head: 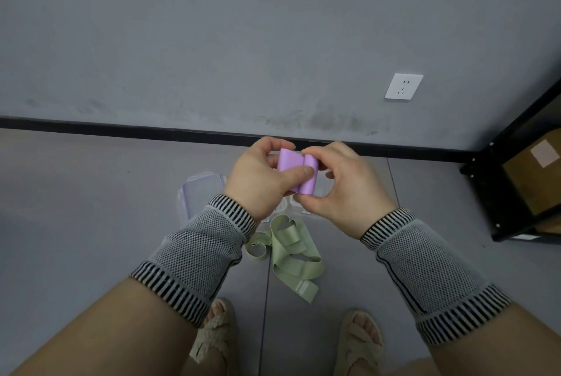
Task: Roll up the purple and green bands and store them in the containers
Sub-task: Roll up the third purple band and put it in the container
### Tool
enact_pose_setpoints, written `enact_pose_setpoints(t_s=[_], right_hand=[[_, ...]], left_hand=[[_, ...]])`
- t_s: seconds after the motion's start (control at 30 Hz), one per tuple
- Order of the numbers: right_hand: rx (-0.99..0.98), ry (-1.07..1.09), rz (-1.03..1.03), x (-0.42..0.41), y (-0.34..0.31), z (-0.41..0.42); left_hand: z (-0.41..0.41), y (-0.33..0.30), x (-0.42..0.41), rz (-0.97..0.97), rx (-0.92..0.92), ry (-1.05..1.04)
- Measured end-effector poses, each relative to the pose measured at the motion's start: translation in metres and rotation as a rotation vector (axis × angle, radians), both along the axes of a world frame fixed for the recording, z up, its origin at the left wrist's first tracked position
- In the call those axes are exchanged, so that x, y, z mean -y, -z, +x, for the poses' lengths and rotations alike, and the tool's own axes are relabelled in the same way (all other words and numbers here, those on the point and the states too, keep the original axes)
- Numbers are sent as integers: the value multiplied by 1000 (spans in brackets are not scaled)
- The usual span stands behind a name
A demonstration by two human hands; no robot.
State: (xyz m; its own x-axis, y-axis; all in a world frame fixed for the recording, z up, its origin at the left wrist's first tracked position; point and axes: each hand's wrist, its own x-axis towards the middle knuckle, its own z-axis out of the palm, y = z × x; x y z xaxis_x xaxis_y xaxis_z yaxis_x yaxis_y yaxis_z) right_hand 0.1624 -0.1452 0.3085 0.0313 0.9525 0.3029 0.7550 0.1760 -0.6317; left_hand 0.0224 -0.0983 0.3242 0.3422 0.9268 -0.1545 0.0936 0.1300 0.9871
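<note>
Both hands pinching rolled purple rubber band; beneath them, loose pale-green rubber band, clear plastic container partly hidden.

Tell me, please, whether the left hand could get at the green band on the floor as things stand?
Probably not at once: the left hand grips the purple band together with the right hand. The green band lies uncovered below.

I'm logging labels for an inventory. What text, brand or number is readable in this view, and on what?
No text is readable.
Green band: small pale marks near its end, too small to read.
Cardboard box on the black shelf: pale label, no legible print.
Purple band, wall socket: no text.
</note>
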Motion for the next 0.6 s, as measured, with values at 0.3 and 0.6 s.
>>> enact_pose_setpoints(t_s=[0.3,0.6], right_hand=[[-270,-51,-20,4,-5,4],[-252,-46,35,4,-7,1]], left_hand=[[-7,-11,-3,-295,307,72],[-10,-11,-5,-245,203,63]])
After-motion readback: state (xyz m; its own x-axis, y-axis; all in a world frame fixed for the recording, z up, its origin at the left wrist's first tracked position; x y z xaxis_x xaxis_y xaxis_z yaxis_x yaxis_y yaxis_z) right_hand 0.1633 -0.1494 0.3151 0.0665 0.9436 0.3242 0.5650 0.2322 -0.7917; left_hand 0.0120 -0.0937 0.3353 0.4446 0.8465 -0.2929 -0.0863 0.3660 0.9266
